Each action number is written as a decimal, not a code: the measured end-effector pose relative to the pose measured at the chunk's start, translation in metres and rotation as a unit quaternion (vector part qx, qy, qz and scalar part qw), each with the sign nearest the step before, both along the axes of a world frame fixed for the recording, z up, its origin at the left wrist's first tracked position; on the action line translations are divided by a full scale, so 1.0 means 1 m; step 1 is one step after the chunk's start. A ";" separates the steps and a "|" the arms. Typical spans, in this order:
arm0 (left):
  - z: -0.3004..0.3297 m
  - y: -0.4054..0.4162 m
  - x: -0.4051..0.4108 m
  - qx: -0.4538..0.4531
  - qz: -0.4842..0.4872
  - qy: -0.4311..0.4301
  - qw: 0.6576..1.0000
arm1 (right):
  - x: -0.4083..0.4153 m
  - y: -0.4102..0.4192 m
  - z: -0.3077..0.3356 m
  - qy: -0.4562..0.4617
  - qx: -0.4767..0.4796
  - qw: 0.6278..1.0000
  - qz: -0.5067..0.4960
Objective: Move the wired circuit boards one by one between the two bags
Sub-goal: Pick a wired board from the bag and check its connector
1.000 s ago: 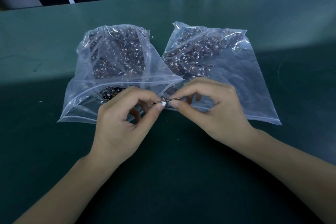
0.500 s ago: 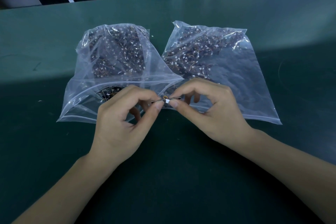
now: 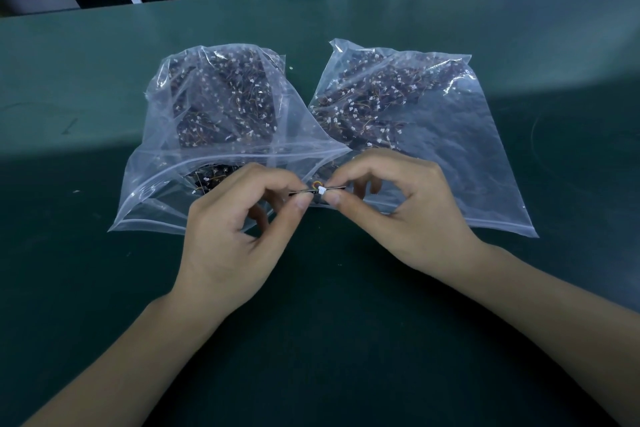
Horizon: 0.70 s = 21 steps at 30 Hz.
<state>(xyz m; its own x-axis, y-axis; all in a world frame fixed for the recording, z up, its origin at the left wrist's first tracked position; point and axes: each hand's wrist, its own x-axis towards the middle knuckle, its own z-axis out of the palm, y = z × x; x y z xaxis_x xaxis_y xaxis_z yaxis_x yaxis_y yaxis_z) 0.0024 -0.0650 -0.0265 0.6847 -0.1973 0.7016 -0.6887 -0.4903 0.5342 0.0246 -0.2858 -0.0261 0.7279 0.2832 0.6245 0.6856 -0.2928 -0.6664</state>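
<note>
Far left of the fingers lies the left bag (image 3: 166, 163), clear crinkled plastic with a zip strip, its mouth gaping toward the person, stuffed with dark little boards and white connectors on thin wires. Here is the left hand (image 3: 239, 236), wrist low on the matte green table (image 3: 346, 340), back of the hand up, thumb and index finger pinched on the left end of a wired circuit board (image 3: 317, 188), the other fingers curled under. That board is a slim dark strip seen edge-on, level, spanning the gap between the two pinches, with a small white plug and a loop of red and yellow wire at its middle, just above the thumb tips. It hangs over the near edges of both bags. Next, the right hand (image 3: 408, 215), mirrored, thumb and index pinching the right end by the white plug, remaining fingers arched and bent. Beyond its knuckles spreads the right bag (image 3: 460, 149), flatter, glossy, its boards heaped at the far end.
</note>
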 end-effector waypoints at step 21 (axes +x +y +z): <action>-0.006 0.011 0.012 0.161 0.086 -0.097 0.978 | 0.004 -0.007 0.006 -0.004 -0.142 0.981 -0.131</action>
